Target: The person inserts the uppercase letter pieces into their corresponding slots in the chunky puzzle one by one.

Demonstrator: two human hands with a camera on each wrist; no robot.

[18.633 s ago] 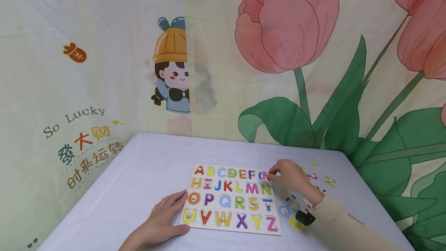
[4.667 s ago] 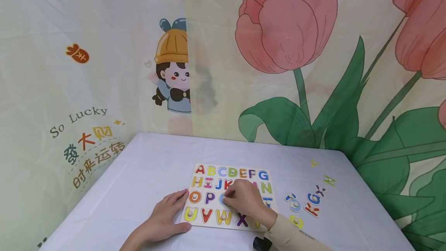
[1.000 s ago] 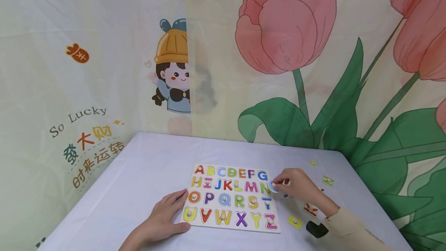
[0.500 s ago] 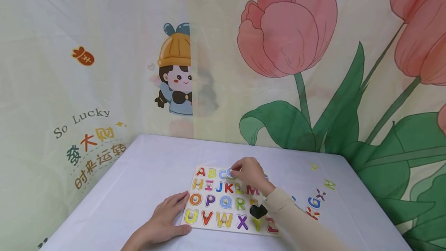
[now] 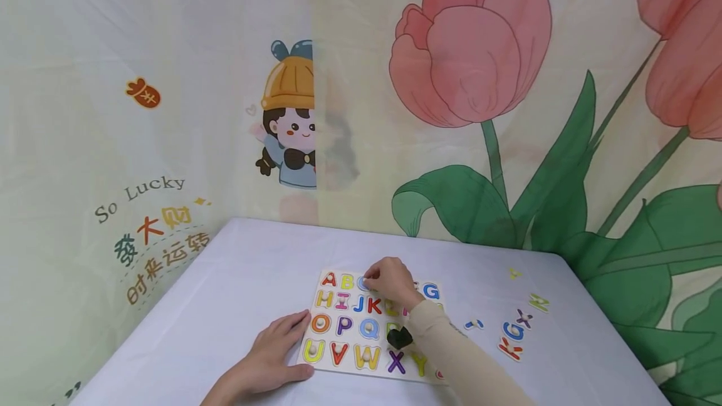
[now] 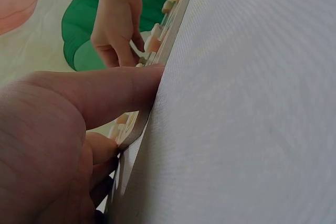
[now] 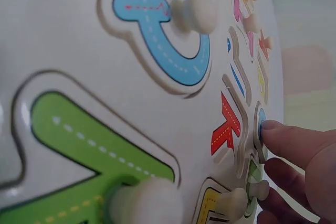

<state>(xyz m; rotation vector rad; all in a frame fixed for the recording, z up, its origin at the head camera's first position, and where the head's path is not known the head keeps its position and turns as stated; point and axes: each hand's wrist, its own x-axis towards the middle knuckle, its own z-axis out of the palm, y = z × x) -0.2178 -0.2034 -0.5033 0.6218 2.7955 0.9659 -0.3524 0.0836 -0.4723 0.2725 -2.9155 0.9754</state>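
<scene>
A white wooden alphabet board [image 5: 354, 338] with coloured letters, several of them knobbed, lies on the table. My right hand [image 5: 393, 281] reaches over its top row, finger and thumb pinching the light blue letter C piece [image 7: 262, 116] at the C recess. The fingers hide most of that piece in the head view. My left hand [image 5: 271, 349] rests along the board's left side, its thumb at the front corner and fingertips at the edge. In the right wrist view, a blue Q piece [image 7: 178, 51] and a red K recess [image 7: 227, 124] show below the hand.
Right of the board lie loose letter pieces: a blue one [image 5: 474, 324], a red K [image 5: 510, 349], a blue G [image 5: 513, 331], a purple X [image 5: 524, 318], a yellow-green N [image 5: 538, 302] and a small yellow piece [image 5: 514, 273]. My right forearm [image 5: 451, 337] covers the board's right part.
From right of the board, my right hand has carried the light blue C leftward to the top row, at the C recess. My left hand has stayed at the board's edge.
</scene>
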